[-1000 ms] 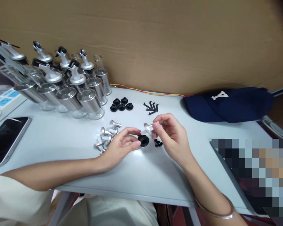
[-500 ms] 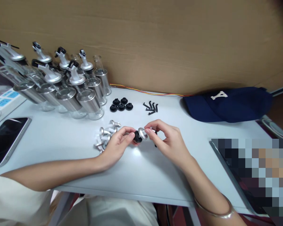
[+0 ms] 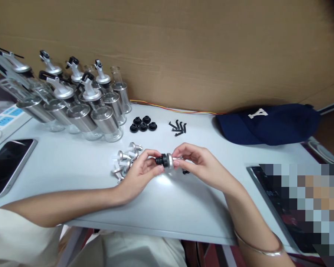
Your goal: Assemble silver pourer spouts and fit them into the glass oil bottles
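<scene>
My left hand (image 3: pixel 143 167) is closed on a black ribbed stopper (image 3: pixel 161 160), its narrow end pointing left. From the other side, my right hand (image 3: pixel 195 159) pinches a silver pour spout (image 3: pixel 170 160), whose round flange sits flush against the stopper's wide end. Most of the spout's tube is hidden by the right fingers. A small black piece (image 3: pixel 186 172) shows just below the right hand; whether it is joined to the spout I cannot tell. Beside my left hand lies a loose pile of silver spouts (image 3: pixel 124 163).
Several glass bottles with steel bands (image 3: pixel 102 118), some topped with pourers, stand at the back left. Behind my hands lie black stoppers (image 3: pixel 143 126) and small black levers (image 3: pixel 180 126). A phone (image 3: pixel 9 167), power strip (image 3: pixel 7 120), navy cap (image 3: pixel 272 124) and dark tablet-like device (image 3: pixel 269 193) lie around.
The spout and stopper, tilted and slightly askew before, now line up end to end with the stopper's ribs showing. My right wrist has turned and shifted slightly right.
</scene>
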{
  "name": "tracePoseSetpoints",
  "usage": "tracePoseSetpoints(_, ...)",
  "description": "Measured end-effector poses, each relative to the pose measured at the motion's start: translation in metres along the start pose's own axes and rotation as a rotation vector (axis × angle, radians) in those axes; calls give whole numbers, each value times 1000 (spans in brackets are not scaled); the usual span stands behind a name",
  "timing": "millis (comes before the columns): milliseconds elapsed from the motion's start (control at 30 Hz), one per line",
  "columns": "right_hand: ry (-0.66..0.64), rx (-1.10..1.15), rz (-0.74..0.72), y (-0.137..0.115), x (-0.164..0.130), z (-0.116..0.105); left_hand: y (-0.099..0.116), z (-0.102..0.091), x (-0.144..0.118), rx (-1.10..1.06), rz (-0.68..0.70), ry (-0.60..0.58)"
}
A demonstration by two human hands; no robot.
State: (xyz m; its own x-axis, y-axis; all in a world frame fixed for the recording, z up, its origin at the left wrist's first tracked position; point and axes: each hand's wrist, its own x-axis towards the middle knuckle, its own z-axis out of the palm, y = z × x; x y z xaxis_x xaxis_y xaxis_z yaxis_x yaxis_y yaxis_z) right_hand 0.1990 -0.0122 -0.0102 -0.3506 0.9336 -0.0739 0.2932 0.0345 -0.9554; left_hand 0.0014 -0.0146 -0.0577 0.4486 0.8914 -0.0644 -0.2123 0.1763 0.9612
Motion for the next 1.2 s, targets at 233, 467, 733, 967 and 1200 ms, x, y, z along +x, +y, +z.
tracePoseSetpoints(233,-26,-11,45,-1,-3,-5,3,1,1,-10,-66,29)
tracePoseSetpoints(467,-108,-27,82,1,-7,-8,-2,0,2,-42,7,8)
tracePoseSetpoints(733,-186,30,113,-2,-6,-6,-2,0,1,-5,-4,-17)
tracePoseSetpoints(967,-203,77,125,-1,-5,-5,-1,-1,0,7,-15,-13)
tracePoseSetpoints(1200,-223,127,139,-1,-4,-2,0,-2,-2,105,60,-9)
